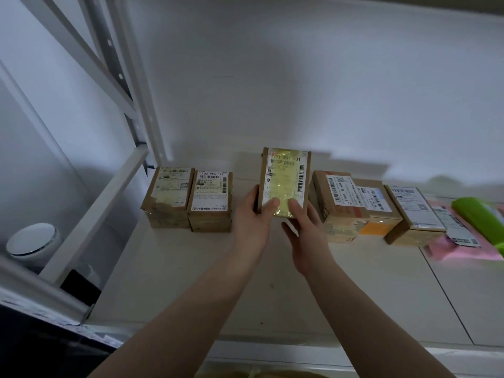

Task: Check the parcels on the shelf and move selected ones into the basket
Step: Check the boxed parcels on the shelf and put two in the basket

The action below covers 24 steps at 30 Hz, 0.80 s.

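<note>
Both my left hand [252, 216] and right hand [302, 227] grip the taped parcel [285, 181], label up. It's held above the shelf [245, 268].

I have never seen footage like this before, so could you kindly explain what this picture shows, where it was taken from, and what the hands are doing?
There is no machine here: a person wears a wide-angle camera on the head, looking down along both bare arms. The left hand and right hand together hold up one taped cardboard parcel, label facing the camera, as if reading it. On the white shelf stand two boxes on the left and three boxes on the right. Further right lie a pink mailer and a green package. The basket cannot be clearly made out.
</note>
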### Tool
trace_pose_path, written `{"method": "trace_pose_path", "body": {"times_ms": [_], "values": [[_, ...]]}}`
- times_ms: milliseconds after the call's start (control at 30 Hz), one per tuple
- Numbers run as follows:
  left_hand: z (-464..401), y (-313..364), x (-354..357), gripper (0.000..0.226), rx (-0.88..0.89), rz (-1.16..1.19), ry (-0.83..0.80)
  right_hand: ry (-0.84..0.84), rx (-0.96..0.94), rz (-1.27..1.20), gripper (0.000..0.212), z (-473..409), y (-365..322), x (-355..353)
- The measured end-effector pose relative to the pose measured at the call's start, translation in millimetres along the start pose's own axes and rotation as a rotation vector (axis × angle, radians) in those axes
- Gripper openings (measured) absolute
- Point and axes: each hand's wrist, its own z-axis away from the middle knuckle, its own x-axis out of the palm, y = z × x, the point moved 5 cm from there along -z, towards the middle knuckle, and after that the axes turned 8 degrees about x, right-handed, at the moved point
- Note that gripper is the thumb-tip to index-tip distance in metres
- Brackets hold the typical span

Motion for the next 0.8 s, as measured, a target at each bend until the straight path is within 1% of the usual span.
{"method": "trace_pose_path", "body": {"times_ms": [67,100,133,200,267,333,400,433,500,567,600,667,800], "values": [[-4.3,4.6,-2.7,0.028,0.005,-0.089,-0.02,0.01,0.006,0.011,0.061,0.0,-0.9,3.0],[-7.2,7.8,-5.8,0.032,0.015,-0.158,-0.032,0.015,0.019,0.016,0.059,0.5,-0.8,5.1],[-11.3,10.4,-11.5,0.04,0.022,-0.252,-0.032,0.028,0.041,0.021,0.057,-1.1,0.5,5.8],[-22.6,16.7,-32.7,0.058,0.035,-0.472,0.018,0.074,0.099,0.054,0.055,-3.0,1.8,7.3],[-37.5,20.3,-63.6,0.063,0.051,-0.704,0.076,0.142,0.152,0.116,0.058,-9.0,5.2,5.3],[-55.3,15.4,-97.4,0.065,0.022,-0.948,0.085,0.217,0.193,0.178,0.064,-15.0,9.4,3.4],[-70.1,3.7,-126.2,0.07,-0.045,-1.166,0.039,0.25,0.198,0.246,0.066,-22.2,12.9,5.7],[-74.9,-2.9,-136.6,0.071,-0.078,-1.236,-0.002,0.256,0.19,0.287,0.065,-23.4,13.8,8.9],[-80.1,-15.0,-150.0,0.073,-0.127,-1.313,-0.09,0.255,0.174,0.368,0.058,-26.8,16.1,14.2],[-80.8,-25.2,-156.9,0.074,-0.167,-1.354,-0.168,0.254,0.16,0.424,0.039,-26.5,14.7,19.5],[-80.0,-29.2,-158.4,0.074,-0.175,-1.375,-0.198,0.248,0.149,0.442,0.036,-30.0,15.6,19.4],[-78.1,-32.2,-158.3,0.074,-0.155,-1.414,-0.231,0.212,0.118,0.438,0.041,-30.4,15.0,23.2],[-74.1,-31.6,-146.6,0.072,-0.105,-1.406,-0.243,0.136,0.083,0.435,0.039,-25.1,13.0,29.5]]}}
